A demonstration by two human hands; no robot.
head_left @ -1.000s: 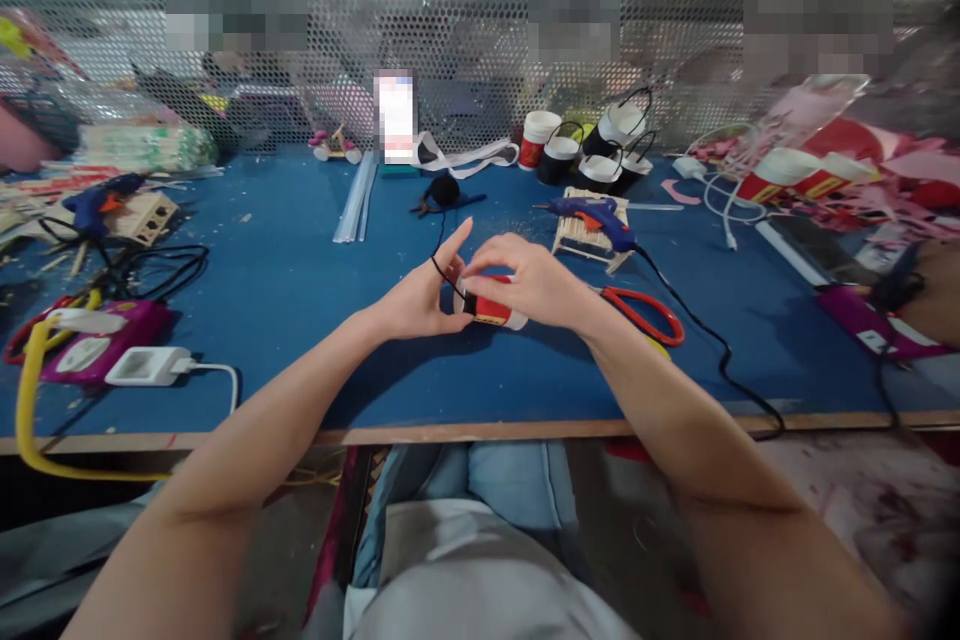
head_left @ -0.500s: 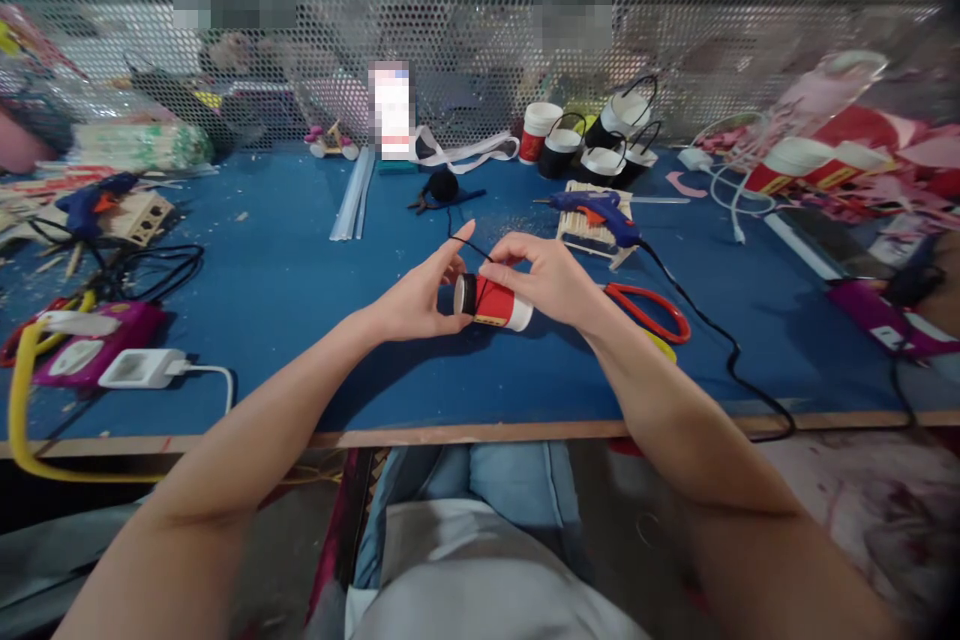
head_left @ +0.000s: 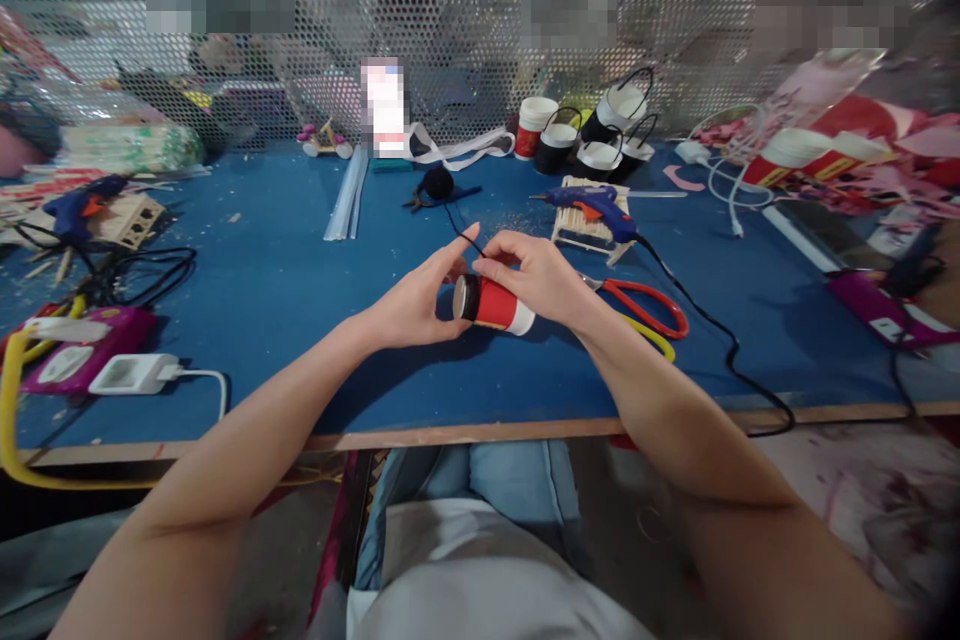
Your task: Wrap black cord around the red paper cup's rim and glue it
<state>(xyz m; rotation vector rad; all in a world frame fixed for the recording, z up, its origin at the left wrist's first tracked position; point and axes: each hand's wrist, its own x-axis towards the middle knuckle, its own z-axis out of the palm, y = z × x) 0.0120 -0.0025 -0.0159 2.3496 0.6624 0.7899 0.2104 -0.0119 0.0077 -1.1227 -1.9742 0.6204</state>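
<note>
A red paper cup point(head_left: 495, 306) lies tilted on its side between my hands, its base end to the left and its white rim to the right. Black cord point(head_left: 471, 296) is wound in a band round the base end. My left hand point(head_left: 420, 300) grips that end between thumb and fingers. My right hand point(head_left: 529, 270) pinches the black cord above the cup, its fingertips close to the red side. From there the cord runs up to a black ball of cord point(head_left: 438, 184) farther back on the table.
Scissors with red and yellow handles point(head_left: 649, 310) lie right of my right forearm. Behind them a blue glue gun point(head_left: 596, 205) rests on a small stick rack. Cups with black handles point(head_left: 556, 150) stand at the back. Glue sticks point(head_left: 347, 195) lie left; a purple power strip point(head_left: 90, 350) is far left.
My right hand has shifted slightly left, and the cord that crossed the cup's red side no longer shows there. The whole view has moved a little. My left hand keeps its grip.
</note>
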